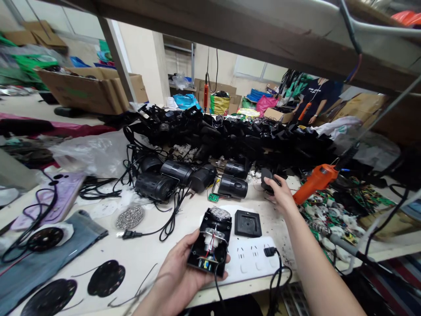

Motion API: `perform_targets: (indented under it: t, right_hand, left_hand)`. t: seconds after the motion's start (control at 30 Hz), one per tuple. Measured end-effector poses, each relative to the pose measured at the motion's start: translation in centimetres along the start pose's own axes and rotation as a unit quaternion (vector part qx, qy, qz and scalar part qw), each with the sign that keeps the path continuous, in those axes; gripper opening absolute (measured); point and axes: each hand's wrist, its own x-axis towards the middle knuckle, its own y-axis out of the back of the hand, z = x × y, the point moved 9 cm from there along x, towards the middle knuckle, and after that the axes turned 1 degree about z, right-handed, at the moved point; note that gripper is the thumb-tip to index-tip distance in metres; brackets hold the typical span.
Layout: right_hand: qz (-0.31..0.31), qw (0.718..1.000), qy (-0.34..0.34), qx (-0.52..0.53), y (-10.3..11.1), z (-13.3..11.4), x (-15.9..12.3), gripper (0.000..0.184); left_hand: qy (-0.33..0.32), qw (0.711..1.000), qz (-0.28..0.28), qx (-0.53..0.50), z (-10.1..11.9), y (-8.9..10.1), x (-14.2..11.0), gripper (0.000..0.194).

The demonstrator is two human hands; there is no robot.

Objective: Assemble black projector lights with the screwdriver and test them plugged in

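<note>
My left hand (184, 265) is wrapped round an opened black appliance housing (199, 251). Inside it a white motor, red and blue wires and a small circuit board show, with a perforated round grille at its far end. A black cord hangs from the near end. Farther off, my right hand (280, 192) has its fingers closed on a dark plastic piece (266, 176), partly hidden by the fingers. Close to that hand hangs an orange electric screwdriver (317, 181). A square black tray (247, 223) lies between the hands, beyond a white power strip (246, 259).
Several black cylindrical appliances (233, 187) and coiled cords (176, 215) lie behind the housing. A dark heap of parts (210, 127) spans the back. Loose circuit boards and white pieces (335, 219) are piled at right. A metal beam (230, 30) crosses overhead. A person (317, 98) stands beyond.
</note>
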Motion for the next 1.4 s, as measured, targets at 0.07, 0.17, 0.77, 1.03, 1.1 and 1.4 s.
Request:
perform_targets:
  t: [0.07,0.17,0.77,1.03,1.1,1.4]
  right_hand:
    - [-0.035,0.998,0.000,0.055,-0.4,-1.4,-1.1,0.067]
    - [-0.093,0.989,0.032,0.107,-1.0,-4.4,-3.4,0.069]
    - [-0.124,0.965,0.226,-0.043,0.9,-12.5,-9.4,0.071]
    - [-0.124,0.924,0.215,-0.291,-1.2,-6.9,-9.4,0.068]
    - [-0.145,0.928,0.172,-0.297,-1.1,-4.9,-9.4,0.068]
    - [-0.269,0.928,0.105,-0.236,-2.4,-2.3,-8.8,0.060]
  left_hand:
    - [-0.002,1.000,0.008,0.003,0.0,0.1,0.0,0.030]
    - [0.005,1.000,0.009,0.003,0.0,0.0,0.1,0.033]
    - [0.045,0.998,-0.028,-0.046,-0.8,-0.6,0.3,0.044]
    - [0.047,0.998,-0.005,-0.046,-0.6,-0.7,-0.8,0.045]
    - [0.045,0.998,0.011,-0.044,-0.4,-0.6,-1.1,0.045]
    - [0.044,0.997,0.041,-0.044,-0.9,-0.7,-1.5,0.049]
